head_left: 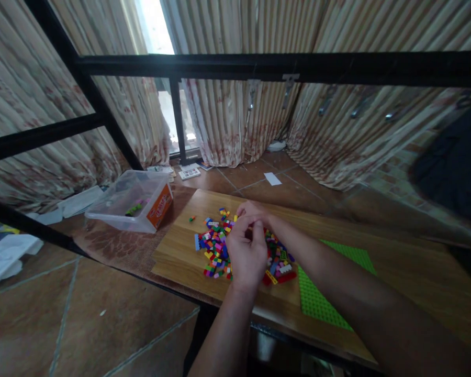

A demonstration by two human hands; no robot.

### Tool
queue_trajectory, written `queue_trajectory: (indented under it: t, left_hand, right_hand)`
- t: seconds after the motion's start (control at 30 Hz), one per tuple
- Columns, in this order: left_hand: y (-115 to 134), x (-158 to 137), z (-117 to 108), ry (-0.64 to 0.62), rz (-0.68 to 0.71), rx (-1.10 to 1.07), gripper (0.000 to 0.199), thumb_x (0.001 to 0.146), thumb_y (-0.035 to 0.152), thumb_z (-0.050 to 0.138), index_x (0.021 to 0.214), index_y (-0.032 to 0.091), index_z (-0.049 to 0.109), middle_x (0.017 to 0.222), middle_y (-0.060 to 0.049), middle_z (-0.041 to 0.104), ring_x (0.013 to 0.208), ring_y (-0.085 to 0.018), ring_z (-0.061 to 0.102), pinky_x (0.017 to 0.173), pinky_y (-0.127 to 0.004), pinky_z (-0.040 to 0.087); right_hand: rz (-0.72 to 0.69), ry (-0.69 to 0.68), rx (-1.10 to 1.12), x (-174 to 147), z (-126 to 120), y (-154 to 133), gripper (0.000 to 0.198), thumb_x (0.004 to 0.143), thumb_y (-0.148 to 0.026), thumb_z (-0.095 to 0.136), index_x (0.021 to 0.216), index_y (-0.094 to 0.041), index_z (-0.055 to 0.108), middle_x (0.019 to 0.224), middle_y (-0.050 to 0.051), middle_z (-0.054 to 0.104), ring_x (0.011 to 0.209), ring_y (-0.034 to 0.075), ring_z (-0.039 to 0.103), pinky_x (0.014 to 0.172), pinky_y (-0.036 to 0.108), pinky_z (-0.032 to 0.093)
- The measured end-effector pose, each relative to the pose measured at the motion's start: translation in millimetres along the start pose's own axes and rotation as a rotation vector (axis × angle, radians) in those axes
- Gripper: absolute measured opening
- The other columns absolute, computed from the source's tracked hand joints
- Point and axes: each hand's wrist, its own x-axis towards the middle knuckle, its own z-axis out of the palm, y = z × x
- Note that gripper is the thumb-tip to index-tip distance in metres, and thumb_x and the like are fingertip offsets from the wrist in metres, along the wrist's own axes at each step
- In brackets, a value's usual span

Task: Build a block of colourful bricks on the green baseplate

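Observation:
A heap of small coloured toy bricks (pixel 215 246) lies on the wooden board (pixel 176 251), partly covered by my hands. My left hand (pixel 248 251) is over the middle of the heap, its fingers curled in and its thumb bent toward the fingertips. Just beyond it, my right hand (pixel 255 213) meets the left at the fingers, which are bent together. Whatever the fingertips hold, if anything, is hidden behind the left hand. Beneath my right forearm lies a green studded baseplate (pixel 325 296), partly covered by the arm.
A clear plastic box (pixel 120 217) with an orange label and a few bricks inside stands left of the board. Dark metal bars (pixel 235 67) cross in front of the curtains (pixel 220 120). White packaging (pixel 10 256) is at far left; a paper (pixel 272 179) lies on the floor.

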Motion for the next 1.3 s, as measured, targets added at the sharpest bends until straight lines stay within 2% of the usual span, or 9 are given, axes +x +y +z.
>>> queue_trajectory:
  t: [0.1, 0.27, 0.5, 0.7, 0.9, 1.1, 1.2, 1.3]
  left_hand:
    - [1, 9, -6, 0.102, -0.024, -0.092, 0.014, 0.081, 0.022, 0.059, 0.086, 0.015, 0.070, 0.080, -0.003, 0.069, 0.072, -0.013, 0.061, 0.069, -0.024, 0.048]
    - [-1, 26, -21, 0.317, -0.134, -0.226, 0.010, 0.073, 0.021, 0.064, 0.077, 0.013, 0.069, 0.072, -0.001, 0.066, 0.065, -0.010, 0.058, 0.063, -0.021, 0.045]
    - [2, 38, -44, 0.515, -0.226, -0.396, 0.020, 0.063, 0.023, 0.069, 0.079, 0.011, 0.067, 0.059, 0.005, 0.056, 0.043, -0.003, 0.038, 0.043, -0.017, 0.026]
    - [6, 39, -48, 0.517, -0.238, -0.420, 0.021, 0.061, 0.023, 0.069, 0.078, 0.011, 0.066, 0.061, 0.004, 0.057, 0.044, -0.002, 0.039, 0.042, -0.017, 0.026]
    - [7, 39, -52, 0.539, -0.248, -0.435, 0.023, 0.060, 0.023, 0.069, 0.080, 0.011, 0.067, 0.061, 0.004, 0.057, 0.044, -0.003, 0.040, 0.042, -0.017, 0.026]
    - [7, 39, -52, 0.533, -0.247, -0.438, 0.023, 0.060, 0.022, 0.070, 0.080, 0.011, 0.067, 0.060, 0.004, 0.057, 0.045, -0.003, 0.041, 0.043, -0.016, 0.027]
    - [7, 39, -52, 0.519, -0.247, -0.438, 0.023, 0.060, 0.022, 0.070, 0.080, 0.011, 0.067, 0.060, 0.004, 0.057, 0.045, -0.002, 0.041, 0.043, -0.016, 0.027]
    - [7, 39, -53, 0.513, -0.252, -0.435, 0.024, 0.059, 0.023, 0.071, 0.080, 0.011, 0.067, 0.061, 0.004, 0.058, 0.045, -0.003, 0.041, 0.044, -0.016, 0.027]
  right_hand:
    - [-0.011, -0.069, -0.089, -4, -4, 2, 0.010, 0.067, -0.019, 0.071, 0.074, -0.013, 0.075, 0.067, 0.003, 0.069, 0.064, 0.015, 0.059, 0.057, 0.022, 0.041]
    - [-0.094, -0.118, -0.157, -5, -3, 2, 0.034, 0.073, -0.010, 0.063, 0.105, -0.018, 0.072, 0.091, 0.002, 0.071, 0.076, 0.013, 0.061, 0.064, 0.020, 0.041]
    - [-0.203, -0.190, -0.213, 2, -5, 4, 0.029, 0.069, -0.013, 0.072, 0.097, -0.022, 0.075, 0.094, 0.003, 0.070, 0.082, 0.016, 0.060, 0.066, 0.021, 0.041]
    - [-0.241, -0.187, -0.211, -7, -13, 14, 0.022, 0.069, -0.020, 0.075, 0.091, -0.018, 0.075, 0.091, 0.005, 0.070, 0.081, 0.017, 0.059, 0.066, 0.023, 0.040]
    - [-0.225, -0.257, -0.137, -15, -13, 26, 0.010, 0.075, -0.025, 0.071, 0.081, -0.017, 0.073, 0.066, 0.000, 0.068, 0.056, 0.012, 0.057, 0.054, 0.022, 0.037]
    - [-0.265, -0.196, -0.112, -11, 2, 7, 0.024, 0.077, -0.019, 0.070, 0.101, -0.019, 0.071, 0.081, 0.001, 0.070, 0.065, 0.011, 0.058, 0.059, 0.020, 0.038]
    - [-0.306, -0.193, -0.135, -9, 9, -3, 0.023, 0.077, -0.018, 0.070, 0.100, -0.020, 0.072, 0.077, 0.000, 0.068, 0.065, 0.010, 0.056, 0.058, 0.020, 0.037]
    - [-0.277, -0.164, -0.133, -9, 10, -1, 0.016, 0.078, -0.014, 0.066, 0.092, -0.018, 0.073, 0.077, 0.001, 0.068, 0.067, 0.010, 0.057, 0.060, 0.019, 0.038]
